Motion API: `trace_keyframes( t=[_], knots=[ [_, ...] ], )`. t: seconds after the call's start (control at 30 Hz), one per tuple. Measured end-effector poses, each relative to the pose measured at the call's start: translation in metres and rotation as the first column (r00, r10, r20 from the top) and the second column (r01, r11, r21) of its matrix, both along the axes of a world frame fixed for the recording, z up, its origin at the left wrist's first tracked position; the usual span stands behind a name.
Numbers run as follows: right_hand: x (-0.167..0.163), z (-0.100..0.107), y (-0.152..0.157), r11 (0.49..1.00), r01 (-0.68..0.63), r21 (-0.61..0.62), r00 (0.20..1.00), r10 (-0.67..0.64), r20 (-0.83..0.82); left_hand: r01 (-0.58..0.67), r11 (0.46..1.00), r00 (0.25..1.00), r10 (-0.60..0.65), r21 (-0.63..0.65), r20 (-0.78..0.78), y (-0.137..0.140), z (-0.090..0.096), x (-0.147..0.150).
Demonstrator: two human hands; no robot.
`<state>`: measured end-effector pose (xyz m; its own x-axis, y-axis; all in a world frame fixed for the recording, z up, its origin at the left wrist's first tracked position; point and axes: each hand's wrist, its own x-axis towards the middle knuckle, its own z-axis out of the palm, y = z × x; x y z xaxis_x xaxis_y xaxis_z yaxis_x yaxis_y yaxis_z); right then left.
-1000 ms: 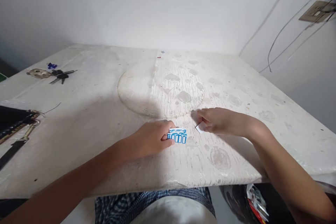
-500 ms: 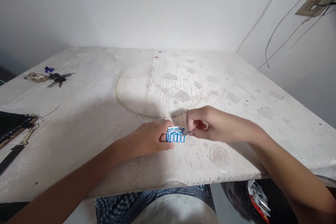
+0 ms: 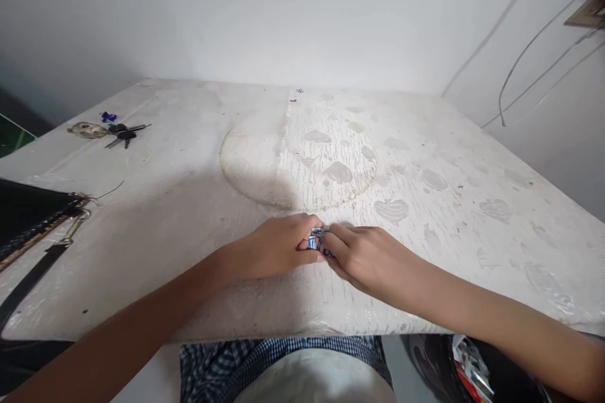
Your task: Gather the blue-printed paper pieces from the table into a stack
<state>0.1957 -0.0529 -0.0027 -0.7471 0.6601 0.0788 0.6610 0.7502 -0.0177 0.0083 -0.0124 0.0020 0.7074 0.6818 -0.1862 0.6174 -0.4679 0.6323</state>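
Note:
A small bundle of folded white pieces with blue markings (image 3: pixel 314 243) sits between my two hands, just above or on the table near its front edge. My left hand (image 3: pixel 283 240) grips it from the left, thumb on the near side and fingers on the far side. From the right, my right hand (image 3: pixel 357 253) has its fingers closed over the bundle's right end. Most of the bundle is hidden by my fingers, so its exact kind is unclear.
On the white covered table (image 3: pixel 189 201), keys (image 3: pixel 123 132) with a fob lie at the left back beside a blue scrap (image 3: pixel 108 117). A black bag (image 3: pixel 33 217) with a strap is at the left edge. Below right stands a dark bin (image 3: pixel 432 359) holding wrappers.
My right hand has come down and left from pinching a thin strip at the bundle's right side to closing over its right end. The view has shifted slightly left.

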Motion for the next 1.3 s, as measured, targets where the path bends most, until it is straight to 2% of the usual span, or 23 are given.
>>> trace_keyframes(
  t=[0.1,0.23,0.37,0.53,0.67,0.8,0.9,1.13,1.2,1.23,1.3],
  knots=[
    [0.005,0.014,0.003,0.993,0.009,-0.121,0.994,-0.022,-0.11,-0.028,0.999,0.999,0.029,0.033,-0.018,-0.001,-0.002,0.001],
    [0.012,0.02,0.01,0.972,0.14,-0.191,0.972,-0.171,-0.16,-0.025,0.999,0.998,0.027,0.033,-0.051,-0.001,-0.004,0.001],
    [0.014,0.016,0.014,0.924,0.039,-0.381,0.959,-0.142,-0.244,-0.046,0.999,0.999,0.045,0.019,0.013,-0.001,-0.004,0.001],
    [0.016,0.012,0.02,0.923,0.145,-0.357,0.927,-0.253,-0.278,-0.124,0.992,0.992,0.124,0.03,0.009,0.001,-0.005,0.003],
    [0.017,0.007,0.027,0.902,0.094,-0.422,0.93,-0.231,-0.287,-0.127,0.991,0.992,0.126,0.052,0.02,0.003,-0.008,0.003],
    [0.013,0.007,0.028,0.863,0.045,-0.503,0.902,-0.252,-0.352,-0.125,0.992,0.991,0.123,0.023,0.048,0.003,-0.01,0.003],
    [0.01,0.006,0.028,0.864,0.053,-0.5,0.884,-0.274,-0.379,-0.153,0.988,0.986,0.153,0.003,0.073,0.003,-0.011,0.004],
    [0.007,-0.003,0.029,0.88,0.039,-0.474,0.87,-0.264,-0.417,-0.167,0.975,0.985,0.171,0.147,-0.009,-0.001,-0.011,0.01],
    [0.007,-0.003,0.031,0.856,0.014,-0.517,0.853,-0.28,-0.44,-0.185,0.972,0.983,0.185,0.146,0.013,-0.001,-0.012,0.01],
    [0.007,-0.002,0.033,0.828,-0.005,-0.561,0.835,-0.305,-0.457,-0.2,0.973,0.979,0.195,0.119,0.051,0.0,-0.013,0.009],
    [0.009,0.0,0.037,0.723,-0.076,-0.687,0.763,-0.401,-0.507,-0.221,0.975,0.956,0.216,0.003,0.196,0.003,-0.013,0.007]
  ],
)
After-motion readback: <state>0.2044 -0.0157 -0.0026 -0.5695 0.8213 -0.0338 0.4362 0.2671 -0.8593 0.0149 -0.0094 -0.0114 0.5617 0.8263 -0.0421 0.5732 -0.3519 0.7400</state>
